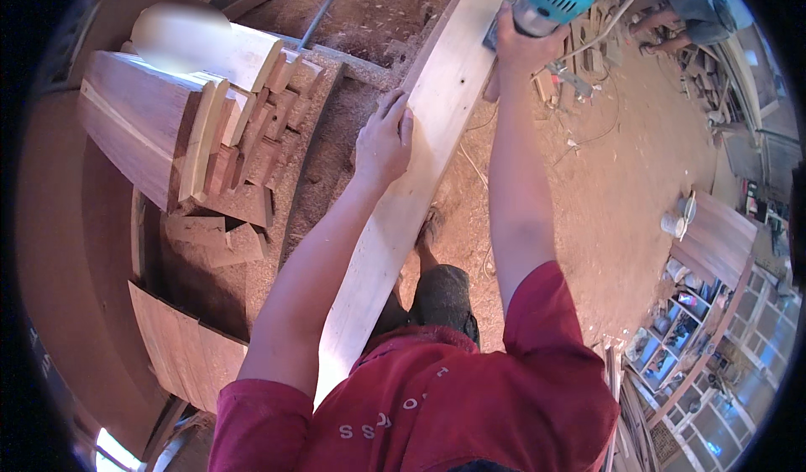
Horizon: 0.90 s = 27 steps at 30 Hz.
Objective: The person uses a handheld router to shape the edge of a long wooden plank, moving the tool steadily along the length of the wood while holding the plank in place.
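Observation:
A long pale wooden board (382,245) runs from in front of my body up to the top of the view. My left hand (386,140) grips its left edge, thumb on top and fingers bent together at the side. Farther along, my right hand (525,48) is closed around the body of a teal handheld power tool (554,0), which looks like a trim router. The tool sits on the board near its far right edge. My hand hides part of its base, and a pale cord (621,18) curves away from its top.
Cut timber pieces (143,115) lie stacked at the left on a shaving-covered surface. Sawdust covers the floor (588,212) at the right. Another person's legs (672,31) show at the far right beside scrap wood (705,73). A shelf of small items (680,329) stands lower right.

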Available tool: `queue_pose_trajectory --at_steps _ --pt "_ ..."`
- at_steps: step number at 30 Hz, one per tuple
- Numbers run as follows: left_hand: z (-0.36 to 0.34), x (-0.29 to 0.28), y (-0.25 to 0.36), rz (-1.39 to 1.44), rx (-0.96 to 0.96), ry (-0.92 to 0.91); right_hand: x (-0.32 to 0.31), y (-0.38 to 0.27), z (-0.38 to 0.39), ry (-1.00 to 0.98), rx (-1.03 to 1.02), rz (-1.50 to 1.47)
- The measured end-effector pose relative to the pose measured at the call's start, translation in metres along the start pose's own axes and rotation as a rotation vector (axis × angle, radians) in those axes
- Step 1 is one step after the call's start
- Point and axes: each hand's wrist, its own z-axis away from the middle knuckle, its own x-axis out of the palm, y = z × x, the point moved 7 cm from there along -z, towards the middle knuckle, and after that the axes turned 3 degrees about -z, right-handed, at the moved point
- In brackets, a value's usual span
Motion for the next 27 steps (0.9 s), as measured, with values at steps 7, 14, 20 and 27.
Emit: queue_pose_trajectory --at_steps 7,14,20,27 --pt "0.0 0.004 -0.004 -0.012 0.01 -0.007 0.001 -0.026 -0.013 -0.055 0.104 0.008" --pt "0.001 0.003 -0.009 0.01 0.008 0.028 -0.144 -0.148 0.159 -0.246 0.44 -0.246" --pt "0.0 0.008 -0.007 -0.035 0.04 0.064 -0.241 -0.205 0.369 -0.297 1.098 -0.891" --pt "0.004 0.009 -0.006 -0.052 0.044 0.065 -0.247 -0.164 0.375 -0.259 1.005 -0.839"
